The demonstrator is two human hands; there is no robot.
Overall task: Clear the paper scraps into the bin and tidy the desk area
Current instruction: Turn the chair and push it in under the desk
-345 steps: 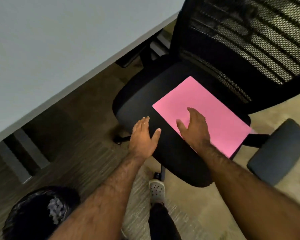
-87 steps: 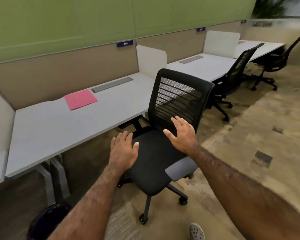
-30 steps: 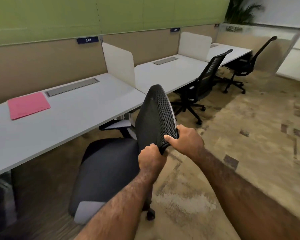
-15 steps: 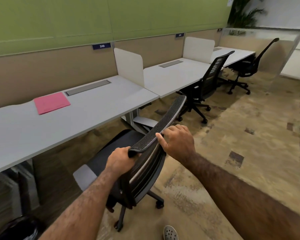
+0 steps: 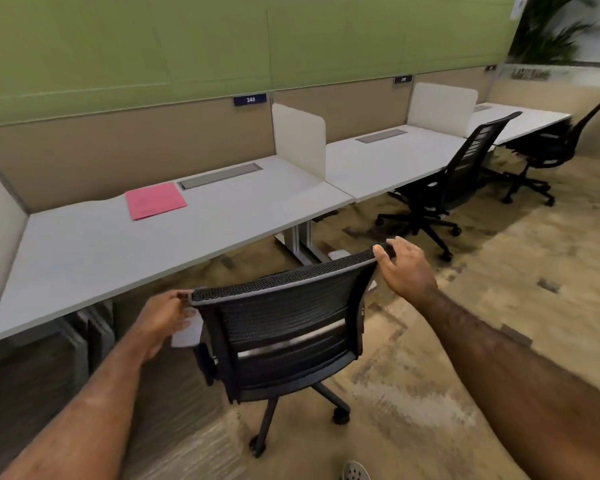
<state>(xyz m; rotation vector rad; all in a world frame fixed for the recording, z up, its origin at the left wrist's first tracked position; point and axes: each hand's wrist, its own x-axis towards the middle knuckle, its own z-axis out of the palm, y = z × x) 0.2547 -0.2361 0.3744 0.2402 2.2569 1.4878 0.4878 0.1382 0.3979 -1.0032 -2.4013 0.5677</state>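
- Your left hand [image 5: 165, 318] grips the left top corner of the black mesh chair [image 5: 284, 327], fingers curled together around the rim of the backrest.
- Your right hand [image 5: 407, 268] holds the right top corner of the same backrest, thumb on the near side and fingers wrapped over the top edge.
- The chair stands upright on the carpet, its back turned toward you, just in front of the white desk [image 5: 94, 251] and not tucked under it.
- The pink paper [image 5: 155, 200] lies flat near the back of the desk, beside the grey cable tray lid [image 5: 220, 175] and well apart from both of your hands.
- No loose scraps show on the desk surface you can see, and the bin is out of view.
- A white divider panel [image 5: 300, 140] stands upright at the desk's right end, under the blue "248" label [image 5: 250, 99].
- Two more black chairs [image 5: 444, 188] sit at the neighbouring desks to the right.
- The tip of your shoe [image 5: 355, 472] shows at the bottom edge.
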